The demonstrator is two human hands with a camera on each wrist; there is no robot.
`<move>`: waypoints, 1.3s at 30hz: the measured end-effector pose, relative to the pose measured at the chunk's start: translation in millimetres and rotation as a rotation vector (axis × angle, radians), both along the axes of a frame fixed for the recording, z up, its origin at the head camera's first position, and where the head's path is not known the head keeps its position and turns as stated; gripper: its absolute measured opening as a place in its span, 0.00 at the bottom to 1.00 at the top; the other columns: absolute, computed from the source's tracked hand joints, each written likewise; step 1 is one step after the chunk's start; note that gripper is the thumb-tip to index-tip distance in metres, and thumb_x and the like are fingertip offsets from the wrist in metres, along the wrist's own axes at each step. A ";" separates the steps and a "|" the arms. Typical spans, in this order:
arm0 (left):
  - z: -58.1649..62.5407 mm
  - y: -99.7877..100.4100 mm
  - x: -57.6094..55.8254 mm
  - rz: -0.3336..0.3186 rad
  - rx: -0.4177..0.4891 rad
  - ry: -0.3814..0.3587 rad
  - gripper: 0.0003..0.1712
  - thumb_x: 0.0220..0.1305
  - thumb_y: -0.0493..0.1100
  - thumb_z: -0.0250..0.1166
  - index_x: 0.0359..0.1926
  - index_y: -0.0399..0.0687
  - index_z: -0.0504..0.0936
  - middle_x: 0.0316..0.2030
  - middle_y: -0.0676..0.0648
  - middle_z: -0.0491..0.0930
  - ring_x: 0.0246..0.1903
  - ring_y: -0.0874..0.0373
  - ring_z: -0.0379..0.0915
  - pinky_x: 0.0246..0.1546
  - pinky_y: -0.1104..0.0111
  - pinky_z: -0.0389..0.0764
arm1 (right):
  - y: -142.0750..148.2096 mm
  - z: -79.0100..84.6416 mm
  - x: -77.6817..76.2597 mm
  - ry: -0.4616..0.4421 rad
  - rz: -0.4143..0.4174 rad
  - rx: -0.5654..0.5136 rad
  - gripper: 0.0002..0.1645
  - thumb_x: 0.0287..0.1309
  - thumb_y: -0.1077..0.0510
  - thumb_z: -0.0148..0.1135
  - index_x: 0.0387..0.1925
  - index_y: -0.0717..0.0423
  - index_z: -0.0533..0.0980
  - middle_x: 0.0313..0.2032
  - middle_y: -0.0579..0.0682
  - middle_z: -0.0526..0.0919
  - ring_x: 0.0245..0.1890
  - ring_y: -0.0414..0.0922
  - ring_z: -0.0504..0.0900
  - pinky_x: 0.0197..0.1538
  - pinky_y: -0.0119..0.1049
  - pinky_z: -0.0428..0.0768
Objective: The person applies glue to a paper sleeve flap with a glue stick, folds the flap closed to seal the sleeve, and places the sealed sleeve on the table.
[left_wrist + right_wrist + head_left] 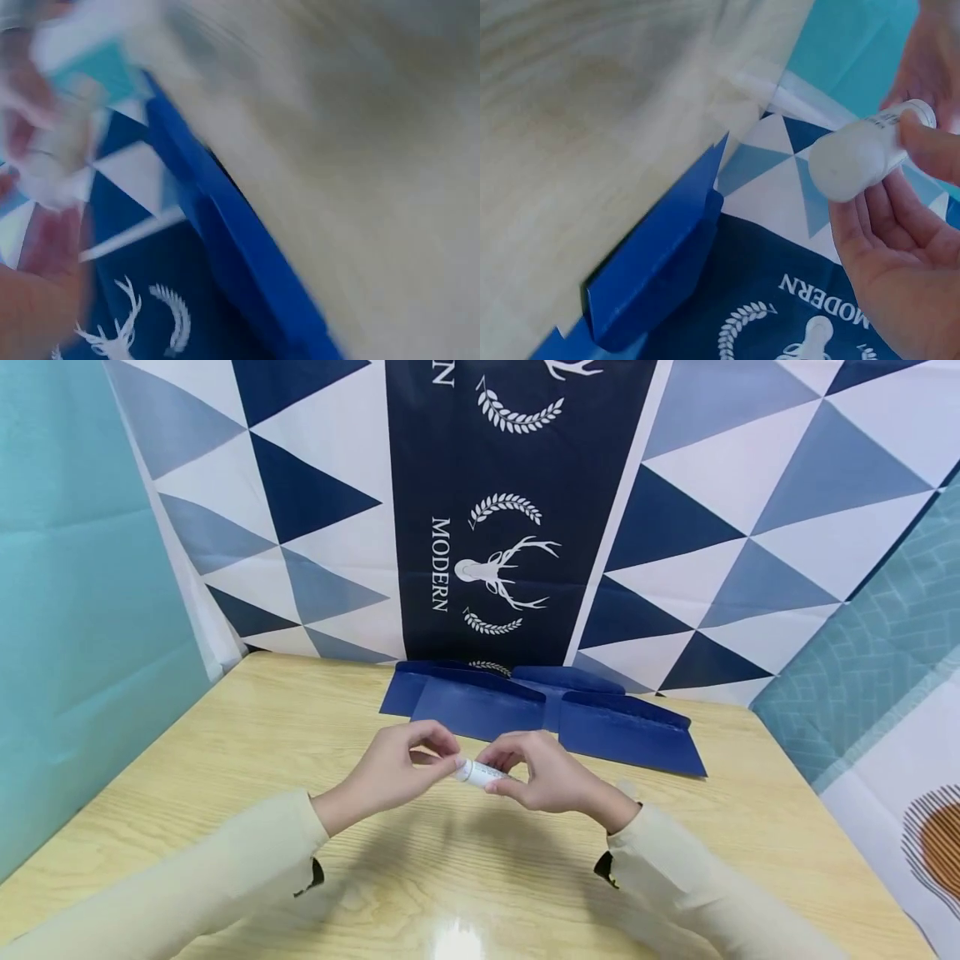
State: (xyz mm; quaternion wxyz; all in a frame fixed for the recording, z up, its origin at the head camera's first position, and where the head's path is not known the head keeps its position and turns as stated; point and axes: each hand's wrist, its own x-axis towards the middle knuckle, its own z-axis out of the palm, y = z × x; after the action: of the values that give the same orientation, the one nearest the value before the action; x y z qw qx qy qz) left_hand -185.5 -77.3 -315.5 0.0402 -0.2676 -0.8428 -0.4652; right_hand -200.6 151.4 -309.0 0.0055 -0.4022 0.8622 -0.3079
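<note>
Hanging behind everything, a cloth (322, 510) of blue and white triangles carries a dark middle band with deer heads and the word MODERN. A plain teal cloth (82, 610) covers the left side. The pale wooden table (225, 743) fills the space in front, its grain showing. Near its far edge lie blue envelopes (630, 735), partly overlapping in a loose row.

Two light sleeves (225, 852) reach in from the near corners, and the hands meet around the middle of the table, just on the near side of the envelopes. The right hand (551, 774) holds the printed body of a small white tube (486, 774), thumb on the near side and fingers on the far side. The left hand (397, 768) pinches the tube's other end between thumb and forefinger, a rounded gap showing behind the fingertips.

So the tube sits between the two grips — both narrow, both on it — and lies slightly aslant, its right end lower in the head view. From the right wrist, one rounded end juts clear of the thumb, with the left hand at the far end; the left wrist view is blurred.

Smallest is the tube's print — too fine to read.
</note>
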 end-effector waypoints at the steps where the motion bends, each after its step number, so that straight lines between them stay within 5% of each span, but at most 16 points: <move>1: 3.4 2.0 1.5 0.068 0.032 -0.120 0.07 0.58 0.42 0.68 0.36 0.45 0.82 0.33 0.48 0.83 0.34 0.62 0.80 0.37 0.72 0.83 | -0.7 1.7 -0.5 0.016 -0.014 -0.009 0.13 0.52 0.61 0.70 0.42 0.57 0.81 0.36 0.48 0.86 0.33 0.35 0.83 0.41 0.30 0.81; 3: 9.7 5.1 2.9 0.153 0.087 -0.307 0.09 0.60 0.44 0.67 0.36 0.43 0.82 0.32 0.47 0.83 0.30 0.61 0.81 0.36 0.70 0.83 | -2.9 4.9 -0.7 0.053 -0.038 -0.021 0.14 0.50 0.60 0.72 0.41 0.56 0.81 0.36 0.48 0.86 0.32 0.35 0.83 0.40 0.29 0.81; 6: 16.2 7.4 1.9 0.177 0.157 -0.469 0.11 0.60 0.43 0.66 0.38 0.38 0.81 0.31 0.44 0.82 0.28 0.60 0.82 0.38 0.66 0.84 | -5.9 7.6 0.1 0.085 -0.055 -0.038 0.14 0.49 0.61 0.73 0.40 0.55 0.82 0.36 0.47 0.86 0.31 0.35 0.82 0.39 0.29 0.81; 9: 18.6 7.3 1.2 0.167 0.206 -0.516 0.11 0.60 0.40 0.66 0.39 0.35 0.81 0.33 0.44 0.82 0.29 0.62 0.82 0.41 0.65 0.85 | -7.9 7.5 3.0 0.141 -0.053 -0.042 0.13 0.49 0.62 0.72 0.40 0.55 0.82 0.36 0.47 0.86 0.32 0.35 0.81 0.38 0.28 0.80; 13: 15.8 6.2 3.0 0.157 0.204 -0.456 0.10 0.57 0.37 0.68 0.38 0.35 0.83 0.33 0.42 0.84 0.29 0.62 0.81 0.38 0.67 0.85 | -8.8 4.1 8.6 0.205 -0.040 -0.034 0.12 0.51 0.63 0.70 0.40 0.56 0.81 0.36 0.47 0.85 0.33 0.36 0.81 0.40 0.28 0.80; 19: 12.2 6.8 9.4 0.073 0.051 -0.067 0.07 0.49 0.33 0.71 0.33 0.42 0.85 0.32 0.46 0.85 0.32 0.60 0.80 0.34 0.73 0.83 | -6.4 1.1 10.5 0.121 -0.013 -0.041 0.11 0.53 0.63 0.69 0.40 0.56 0.81 0.36 0.47 0.86 0.32 0.35 0.83 0.39 0.29 0.81; 26: 6.1 -1.0 1.4 -0.288 -0.077 0.598 0.14 0.41 0.25 0.68 0.30 0.44 0.82 0.32 0.50 0.83 0.36 0.62 0.77 0.41 0.78 0.79 | 1.0 -0.2 5.0 -0.135 0.067 -0.060 0.13 0.55 0.63 0.66 0.44 0.61 0.80 0.37 0.53 0.87 0.34 0.35 0.84 0.43 0.31 0.82; 29: 2.0 -5.4 -3.4 -0.382 -0.063 0.698 0.15 0.42 0.24 0.68 0.31 0.44 0.82 0.33 0.50 0.85 0.38 0.61 0.78 0.44 0.75 0.79 | 3.1 -2.2 2.3 -0.242 0.102 -0.071 0.13 0.56 0.64 0.65 0.44 0.65 0.79 0.37 0.57 0.87 0.35 0.36 0.83 0.44 0.31 0.82; 32: 0.4 -8.5 -4.0 -0.348 -0.016 0.497 0.14 0.46 0.27 0.69 0.36 0.43 0.83 0.36 0.49 0.85 0.40 0.60 0.80 0.46 0.71 0.81 | 2.9 -2.6 1.2 -0.262 0.104 -0.077 0.14 0.56 0.63 0.66 0.44 0.66 0.80 0.37 0.58 0.87 0.35 0.36 0.83 0.44 0.31 0.82; 37: 7.3 -6.3 0.1 -0.083 0.053 -0.073 0.10 0.57 0.40 0.69 0.40 0.43 0.84 0.36 0.46 0.85 0.35 0.61 0.81 0.39 0.72 0.83 | -1.0 0.6 1.1 -0.200 0.039 -0.082 0.15 0.52 0.59 0.70 0.42 0.62 0.81 0.34 0.54 0.87 0.32 0.34 0.83 0.41 0.31 0.83; 39: 10.6 -5.0 0.9 -0.006 0.052 -0.219 0.10 0.59 0.43 0.68 0.37 0.40 0.84 0.32 0.45 0.85 0.30 0.64 0.80 0.34 0.70 0.83 | -2.7 1.7 1.2 -0.184 0.015 -0.079 0.15 0.51 0.58 0.71 0.41 0.60 0.81 0.34 0.52 0.87 0.31 0.34 0.83 0.40 0.30 0.82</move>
State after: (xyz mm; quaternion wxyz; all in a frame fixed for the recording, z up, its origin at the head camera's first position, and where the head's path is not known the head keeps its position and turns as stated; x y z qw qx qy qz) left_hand -184.6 -82.2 -305.0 -0.0466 -0.2166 -0.8289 -0.5136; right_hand -199.4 148.6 -307.3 0.0710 -0.3786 0.8421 -0.3774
